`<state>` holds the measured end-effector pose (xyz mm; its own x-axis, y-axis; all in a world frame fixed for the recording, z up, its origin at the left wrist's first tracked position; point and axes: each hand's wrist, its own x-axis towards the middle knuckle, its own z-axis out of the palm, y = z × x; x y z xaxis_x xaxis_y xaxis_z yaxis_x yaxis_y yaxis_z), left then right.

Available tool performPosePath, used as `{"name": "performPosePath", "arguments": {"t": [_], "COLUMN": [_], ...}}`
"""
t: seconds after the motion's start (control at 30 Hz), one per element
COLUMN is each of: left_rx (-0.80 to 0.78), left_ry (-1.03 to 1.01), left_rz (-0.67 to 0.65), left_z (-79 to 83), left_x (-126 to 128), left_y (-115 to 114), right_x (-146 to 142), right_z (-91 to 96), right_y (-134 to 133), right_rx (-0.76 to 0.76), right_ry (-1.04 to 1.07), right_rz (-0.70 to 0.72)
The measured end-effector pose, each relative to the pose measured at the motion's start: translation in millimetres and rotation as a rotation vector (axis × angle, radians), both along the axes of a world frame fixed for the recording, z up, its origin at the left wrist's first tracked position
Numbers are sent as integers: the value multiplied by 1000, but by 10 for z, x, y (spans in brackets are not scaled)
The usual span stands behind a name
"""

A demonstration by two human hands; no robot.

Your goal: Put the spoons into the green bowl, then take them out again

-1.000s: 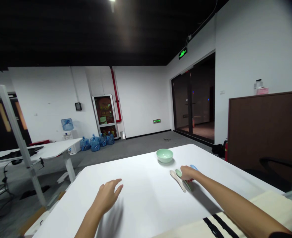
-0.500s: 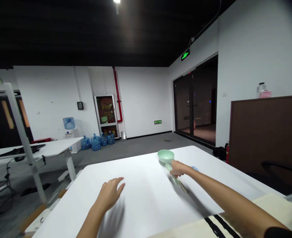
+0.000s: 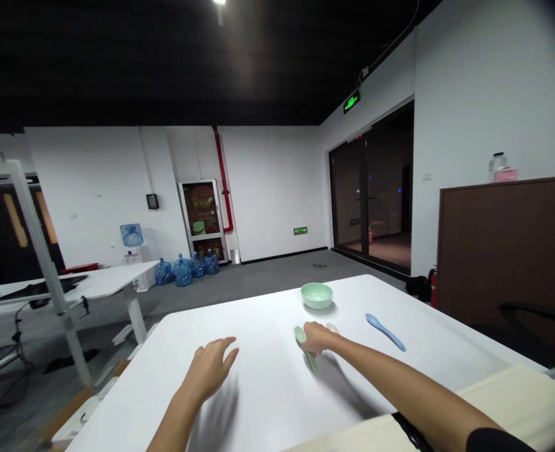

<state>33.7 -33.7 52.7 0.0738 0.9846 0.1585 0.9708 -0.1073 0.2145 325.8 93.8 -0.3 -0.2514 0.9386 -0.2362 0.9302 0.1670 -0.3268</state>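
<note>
Two hands work over the white bench (image 3: 258, 389). The left hand (image 3: 206, 370) hovers with fingers spread open. The right hand (image 3: 316, 338) has its fingers closed on a green spoon (image 3: 306, 348), a cream spoon (image 3: 333, 328) just beyond them. Farther on lie a blue spoon (image 3: 385, 332) and a green bowl (image 3: 316, 295).

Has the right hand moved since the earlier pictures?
Yes: the right hand has moved left, and now sits in front of the green bowl instead of off to its right.
</note>
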Motion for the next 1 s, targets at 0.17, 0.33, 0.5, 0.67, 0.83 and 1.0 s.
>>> {"name": "performPosePath", "arguments": {"t": [0.17,0.33,0.5,0.67,0.83,1.0], "left_rx": [-5,-4,13,12,4,20], "left_ry": [22,31,7,7,14,24], "left_rz": [10,12,6,8,2,3], "left_z": [18,14,2,2,-26,-50], "left_x": [18,9,1,0,-15,-26], "left_y": [-3,2,7,3,23,40], "right_x": [-3,18,34,47,126,443], "right_z": [-16,-86,-141,-116,134,451], "right_y": [-31,-3,22,38,51,-37], "right_rx": [9,27,39,44,217,365], "right_ry": [-52,-70,-64,-39,-70,-44], "right_rz": [-14,-8,0,-9,-44,-67]}}
